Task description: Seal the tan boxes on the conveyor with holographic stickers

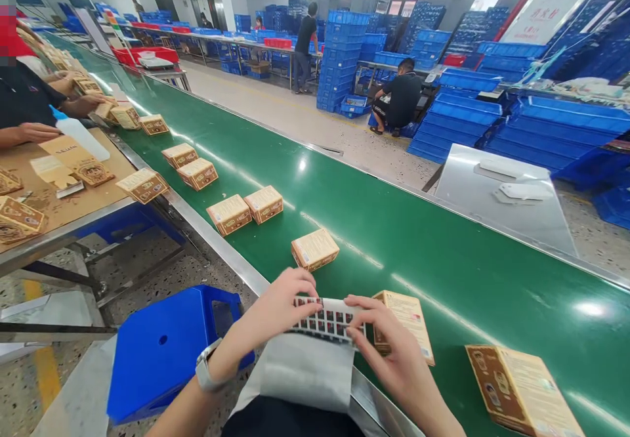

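Holding the white gridded tray point(336, 304) level between both hands looks the sound way for us to handle it, since the dark red pieces point(329, 327) sit in its cells and a tilt might shake them loose. We would do well to press lightly, near the ends only, and to mind the printed carton point(407, 319) just beyond the right fingers; whether they touch it, we cannot tell.

Our hands are apart, each gripping one end of the tray. The left hand point(284, 302) comes in from the side, its fingers bent over the far edge and its thumb laid across the top; a watch point(207, 366) circles that wrist. Our right hand point(394, 342) pinches the other end, index finger along the far edge, thumb towards the near one. Another carton point(317, 250) rests ahead of the hands on the green conveyor belt point(467, 260).
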Available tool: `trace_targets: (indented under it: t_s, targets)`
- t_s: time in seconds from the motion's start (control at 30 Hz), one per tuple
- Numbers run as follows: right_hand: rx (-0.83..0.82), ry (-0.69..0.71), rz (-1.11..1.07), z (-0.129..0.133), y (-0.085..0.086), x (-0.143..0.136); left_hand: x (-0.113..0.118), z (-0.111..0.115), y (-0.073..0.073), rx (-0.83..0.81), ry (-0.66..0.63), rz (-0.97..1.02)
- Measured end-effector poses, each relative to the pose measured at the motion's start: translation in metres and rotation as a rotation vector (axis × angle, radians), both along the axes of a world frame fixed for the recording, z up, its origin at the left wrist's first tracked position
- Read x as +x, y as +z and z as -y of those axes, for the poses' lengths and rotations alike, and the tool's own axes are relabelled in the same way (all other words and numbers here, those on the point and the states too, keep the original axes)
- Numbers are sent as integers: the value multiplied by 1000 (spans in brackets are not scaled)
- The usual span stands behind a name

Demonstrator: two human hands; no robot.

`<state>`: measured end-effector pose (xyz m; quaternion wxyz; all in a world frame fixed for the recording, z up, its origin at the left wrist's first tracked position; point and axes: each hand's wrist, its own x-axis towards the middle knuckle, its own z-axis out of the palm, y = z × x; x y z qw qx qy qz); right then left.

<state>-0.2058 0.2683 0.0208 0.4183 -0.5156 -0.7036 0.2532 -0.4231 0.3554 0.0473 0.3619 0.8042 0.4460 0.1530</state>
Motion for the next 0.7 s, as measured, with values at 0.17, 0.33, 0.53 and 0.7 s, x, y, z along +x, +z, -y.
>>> trace_targets:
  t_s: [0.17,0.33,0.53,0.7]
  targets:
    - [-131,-285,-427,-19,-2,9,-14,-46,-20,88,-88,49]
    - [-271,-377,-614,-53,-15,8,-4,-29,-29,51,-195,58]
    - [-365,-469,-762,-85,-45,-7,13,9,-38,94,-221,-12]
    - [-391,-542,-822,-82,-62,-13,21,12,-46,138,-261,-55]
